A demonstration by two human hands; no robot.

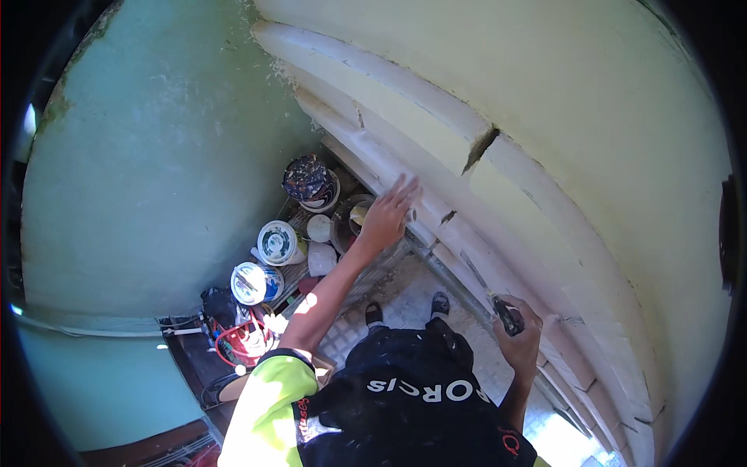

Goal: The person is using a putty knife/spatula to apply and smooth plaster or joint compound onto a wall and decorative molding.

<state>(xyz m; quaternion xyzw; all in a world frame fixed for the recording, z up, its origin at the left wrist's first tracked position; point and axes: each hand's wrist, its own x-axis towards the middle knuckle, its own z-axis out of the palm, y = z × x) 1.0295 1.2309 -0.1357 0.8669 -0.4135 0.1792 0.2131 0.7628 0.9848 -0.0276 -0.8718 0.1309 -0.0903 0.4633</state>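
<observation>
My left hand (391, 213) reaches forward with its fingers stretched out, against or just over the lower ridge of a pale stepped moulding (498, 257); actual contact is hard to tell, and the fingertips are slightly blurred. My right hand (523, 331) is closed round the black handle of a putty knife (475, 270). Its thin narrow blade points up and left, lying along or close to the moulding's lower part. A small dark chip (447, 217) marks the ridge between my hands. Farther up, a wide dark crack (481, 149) cuts through the upper ridge.
Below on the left stand a paint-splashed bucket (319, 196), a white lidded bucket (282, 243), another lidded bucket (257, 283) and a dark tub (342, 226). A red hose (226, 342) lies near a dark case. A green wall (171, 171) rises at left.
</observation>
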